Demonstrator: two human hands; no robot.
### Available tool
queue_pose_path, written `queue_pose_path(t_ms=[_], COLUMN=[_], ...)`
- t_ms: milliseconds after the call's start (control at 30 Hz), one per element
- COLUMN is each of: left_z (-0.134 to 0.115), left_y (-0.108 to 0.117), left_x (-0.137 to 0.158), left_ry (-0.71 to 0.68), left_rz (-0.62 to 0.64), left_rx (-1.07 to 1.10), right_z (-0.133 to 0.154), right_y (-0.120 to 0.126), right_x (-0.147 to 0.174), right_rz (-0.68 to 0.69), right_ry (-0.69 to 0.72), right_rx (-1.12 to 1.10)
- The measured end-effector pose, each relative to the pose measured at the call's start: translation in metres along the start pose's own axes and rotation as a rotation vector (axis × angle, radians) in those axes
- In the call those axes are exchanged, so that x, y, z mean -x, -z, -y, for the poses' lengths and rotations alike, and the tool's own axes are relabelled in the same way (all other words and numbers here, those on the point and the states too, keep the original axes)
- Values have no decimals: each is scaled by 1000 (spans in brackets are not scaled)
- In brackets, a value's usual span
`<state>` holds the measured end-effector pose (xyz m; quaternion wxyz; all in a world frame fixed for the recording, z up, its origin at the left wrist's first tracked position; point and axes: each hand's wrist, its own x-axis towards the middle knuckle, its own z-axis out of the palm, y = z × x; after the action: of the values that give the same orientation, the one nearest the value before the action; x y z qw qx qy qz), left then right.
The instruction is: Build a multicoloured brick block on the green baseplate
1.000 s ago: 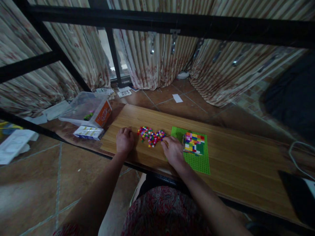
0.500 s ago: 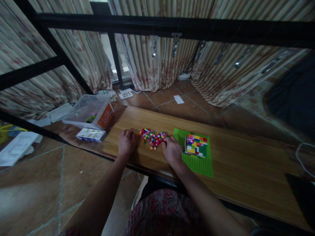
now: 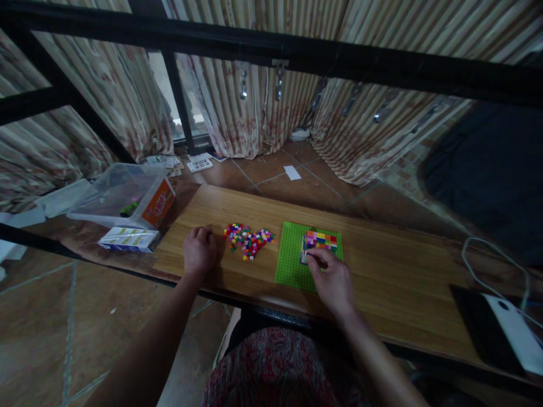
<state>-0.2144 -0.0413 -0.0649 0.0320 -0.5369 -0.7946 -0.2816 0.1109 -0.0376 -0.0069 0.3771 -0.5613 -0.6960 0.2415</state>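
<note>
My right hand (image 3: 333,280) is over the green studded baseplate (image 3: 291,249), thumb and fingers pinched at the left side of a built block of multicoloured bricks (image 3: 321,237). A small dark building brick appears to sit between the fingertips, mostly hidden. Part of the built block is covered by this hand. To the left, my left hand (image 3: 199,250) rests on the wooden table with its fingers curled in; whatever is under them, if anything, does not show. Beside it lies a loose pile of small coloured bricks (image 3: 250,240), apart from the hand.
A clear plastic bin (image 3: 114,195) with an orange label and a small box (image 3: 129,239) stand left of the wooden table (image 3: 390,271). A black-and-white device (image 3: 509,328) with a cable lies at the right end. A dark metal bar (image 3: 271,48) crosses above.
My right hand has moved right, from the loose brick pile to the built block on the baseplate. My left hand stays curled on the table. The view has turned a little right.
</note>
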Motion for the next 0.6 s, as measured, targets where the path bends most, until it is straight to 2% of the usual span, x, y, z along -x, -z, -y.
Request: queue_pose_path(t_ms=[167, 367, 600], left_z=[1, 0, 1], left_y=[0, 1, 1], left_x=[-1, -1, 0], left_ry=[-15, -10, -23], left_rz=[3, -2, 0], left_rx=[-3, 6, 20], right_z=[-19, -20, -24], right_y=[18, 9, 5], right_x=[-19, -25, -28], right_rz=[-40, -9, -39], right_ry=[18, 52, -31], right_rx=[173, 246, 221])
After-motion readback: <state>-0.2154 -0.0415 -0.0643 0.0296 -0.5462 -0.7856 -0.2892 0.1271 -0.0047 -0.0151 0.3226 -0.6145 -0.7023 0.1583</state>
